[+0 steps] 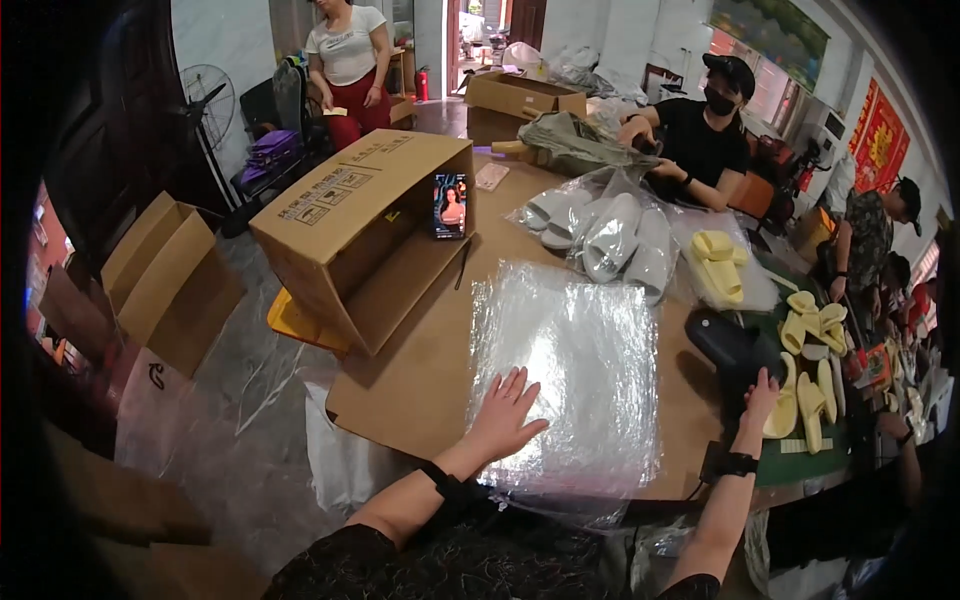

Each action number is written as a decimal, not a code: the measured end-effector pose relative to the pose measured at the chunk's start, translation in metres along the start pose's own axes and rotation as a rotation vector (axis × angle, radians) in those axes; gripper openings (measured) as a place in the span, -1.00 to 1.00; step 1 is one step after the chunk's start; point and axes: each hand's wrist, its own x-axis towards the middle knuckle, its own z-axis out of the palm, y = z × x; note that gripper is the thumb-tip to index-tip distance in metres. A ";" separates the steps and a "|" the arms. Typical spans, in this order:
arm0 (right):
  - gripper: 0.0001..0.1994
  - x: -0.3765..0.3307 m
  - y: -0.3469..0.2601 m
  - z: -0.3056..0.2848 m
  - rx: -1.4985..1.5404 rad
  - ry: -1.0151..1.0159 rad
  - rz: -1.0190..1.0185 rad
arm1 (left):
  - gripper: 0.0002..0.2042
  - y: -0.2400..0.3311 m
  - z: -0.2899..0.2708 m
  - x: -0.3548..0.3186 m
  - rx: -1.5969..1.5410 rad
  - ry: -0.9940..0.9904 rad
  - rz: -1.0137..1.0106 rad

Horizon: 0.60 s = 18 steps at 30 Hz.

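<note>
My left hand point(508, 415) lies flat with its fingers spread on a stack of clear plastic bags point(570, 350), near the stack's left side. To the right of the stack, my right hand point(758, 405) closes on the near end of a dark slipper point(728, 345); the exact grip is partly hidden. Yellow slippers point(812, 400) lie just beyond that hand on a green mat. Farther back, a bagged yellow pair point(718, 268) rests beside several grey slippers point(612, 232) in clear bags.
An open cardboard box point(330, 215) lies on its side at the table's left, with a phone point(450, 206) upright at its opening. Another open carton point(170, 285) stands on the floor. Across the table, a co-worker point(705, 140) handles a greyish bag point(580, 145). Another person point(350, 50) stands behind.
</note>
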 end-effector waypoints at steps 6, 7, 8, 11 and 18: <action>-0.82 -0.095 -0.127 0.009 0.136 -0.293 -0.341 | -0.31 0.002 0.001 0.007 -0.018 0.007 0.033; -0.82 -0.109 -0.142 0.011 0.137 -0.311 -0.299 | -0.31 0.003 0.000 0.007 -0.019 0.006 0.028; -0.81 -0.119 -0.152 0.011 0.136 -0.370 -0.280 | -0.31 0.004 -0.001 0.006 -0.018 0.007 0.022; -0.77 -0.139 -0.165 0.017 0.107 -0.649 -0.205 | -0.31 0.002 0.001 0.005 -0.002 0.014 0.031; -0.80 -0.170 -0.122 0.057 -0.176 -0.889 -0.329 | -0.36 0.003 -0.007 0.013 -0.352 -0.068 0.012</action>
